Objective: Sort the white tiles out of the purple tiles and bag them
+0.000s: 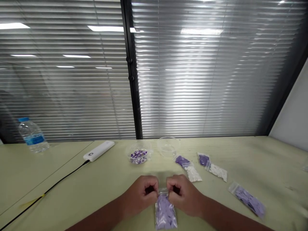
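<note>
A clear zip bag of light purple pieces [165,211] hangs or lies upright in front of me, its top edge between my two hands. My left hand [145,194] pinches the top left corner, fingers curled and thumb pressed in. At the top right corner, my right hand [181,194] grips in the same way. Whether the bag's seal is open or closed cannot be made out. Just beyond my right hand lie a small bag of white pieces [193,173] and a bag of dark purple pieces [182,161], overlapping.
Behind stand a clear bowl of mixed purple and white pieces [139,156] and a clear round container [168,147]. Rightward lie a dark purple bag [203,159], a white bag [218,171] and another light purple bag [249,199]. Leftward are a power bank [99,150], its cable [64,178] and a water bottle [33,136].
</note>
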{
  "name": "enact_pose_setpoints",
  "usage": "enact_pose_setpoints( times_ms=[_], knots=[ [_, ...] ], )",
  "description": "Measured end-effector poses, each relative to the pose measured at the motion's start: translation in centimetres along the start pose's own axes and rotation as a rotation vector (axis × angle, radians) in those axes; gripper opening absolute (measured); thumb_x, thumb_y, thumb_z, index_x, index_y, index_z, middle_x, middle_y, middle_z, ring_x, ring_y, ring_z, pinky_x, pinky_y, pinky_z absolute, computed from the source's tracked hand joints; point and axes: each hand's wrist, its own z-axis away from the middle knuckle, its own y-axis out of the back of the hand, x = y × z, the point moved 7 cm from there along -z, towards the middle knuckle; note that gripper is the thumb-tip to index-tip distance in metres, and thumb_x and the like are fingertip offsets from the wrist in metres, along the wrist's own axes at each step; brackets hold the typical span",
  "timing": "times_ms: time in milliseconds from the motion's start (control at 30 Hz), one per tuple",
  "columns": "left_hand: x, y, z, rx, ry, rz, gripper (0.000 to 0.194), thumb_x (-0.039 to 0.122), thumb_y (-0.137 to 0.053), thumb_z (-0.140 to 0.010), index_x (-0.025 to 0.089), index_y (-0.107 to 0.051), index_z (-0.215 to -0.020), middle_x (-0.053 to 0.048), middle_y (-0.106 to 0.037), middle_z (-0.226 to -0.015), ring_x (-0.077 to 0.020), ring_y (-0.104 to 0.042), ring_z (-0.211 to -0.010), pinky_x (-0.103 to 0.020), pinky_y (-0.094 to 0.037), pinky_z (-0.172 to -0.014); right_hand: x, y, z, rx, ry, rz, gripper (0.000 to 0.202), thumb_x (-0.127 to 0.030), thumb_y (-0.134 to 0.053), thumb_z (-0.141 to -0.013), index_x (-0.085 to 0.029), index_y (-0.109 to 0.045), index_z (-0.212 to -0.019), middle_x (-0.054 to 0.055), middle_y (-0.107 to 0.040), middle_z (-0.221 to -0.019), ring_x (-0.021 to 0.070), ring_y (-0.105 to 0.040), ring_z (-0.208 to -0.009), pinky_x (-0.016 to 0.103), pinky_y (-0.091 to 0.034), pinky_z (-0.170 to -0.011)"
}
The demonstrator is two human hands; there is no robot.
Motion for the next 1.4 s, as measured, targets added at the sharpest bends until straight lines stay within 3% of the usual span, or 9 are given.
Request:
enact_pose_setpoints(
  times_ms=[233,400,667,933,1167,1400],
  knots=[
    [0.11,0.00,0.02,0.003,-0.017,-0.040,0.022,0.024,-0.065,-0.081,0.017,-0.050,-0.066,0.005,-0.042,-0.062,-0.0119,-0.038,-0.062,-0.023,-0.028,-0.057,0.02,-0.04,-0.04,0.016,-0.018,0.027,0.016,-0.009,-0.057,-0.061,-0.019,-0.046,-0.058,-0.007,-0.041,-0.053,0.0101,-0.037,-0.054,0.025,-0.024,-0.050],
    [-0.25,-0.12,-0.04,0.005,-0.027,-0.062,0.010,0.016,-0.063,-0.078,0.016,-0.057,-0.070,0.003,-0.053,-0.067,-0.0131,-0.045,-0.066,-0.023,-0.031,-0.059,-0.07,0.07,-0.07,0.013,-0.021,0.027,0.015,-0.008,-0.053,-0.062,-0.019,-0.045,-0.058,-0.008,-0.037,-0.053,0.0096,-0.034,-0.053,0.025,-0.022,-0.049],
    [-0.16,-0.14,0.01,0.000,-0.024,-0.070,0.016,0.017,-0.062,-0.079,0.017,-0.052,-0.067,0.005,-0.045,-0.064,-0.0116,-0.040,-0.062,-0.023,-0.028,-0.056,0.34,-0.12,-0.03,0.001,-0.032,0.011,0.015,-0.009,-0.056,-0.061,-0.020,-0.046,-0.058,-0.008,-0.040,-0.053,0.0098,-0.035,-0.054,0.024,-0.024,-0.049],
    [0.35,-0.10,0.00,-0.014,-0.038,-0.081,0.011,0.008,-0.055,-0.075,0.017,-0.055,-0.068,0.003,-0.052,-0.067,-0.0146,-0.046,-0.069,-0.024,-0.033,-0.063,-0.29,0.18,-0.12,0.003,0.005,0.015,0.016,-0.008,-0.049,-0.064,-0.020,-0.040,-0.059,-0.007,-0.032,-0.055,0.0102,-0.032,-0.054,0.025,-0.021,-0.051],
    [0.01,-0.12,-0.14,-0.001,-0.036,-0.087,0.021,0.016,-0.060,-0.078,0.019,-0.044,-0.064,0.006,-0.040,-0.062,-0.0115,-0.036,-0.061,-0.024,-0.026,-0.056,0.05,-0.28,-0.08,-0.005,-0.016,0.017,0.015,-0.009,-0.057,-0.062,-0.019,-0.047,-0.058,-0.008,-0.043,-0.053,0.0098,-0.036,-0.053,0.024,-0.024,-0.050],
    [0.38,-0.16,-0.09,-0.014,-0.055,-0.088,0.010,0.013,-0.055,-0.077,0.018,-0.052,-0.068,0.004,-0.049,-0.066,-0.0137,-0.045,-0.066,-0.024,-0.032,-0.061,-0.14,0.01,-0.13,-0.001,0.007,0.039,0.015,-0.009,-0.052,-0.063,-0.020,-0.043,-0.059,-0.008,-0.035,-0.053,0.0098,-0.033,-0.054,0.025,-0.022,-0.051]
  ],
)
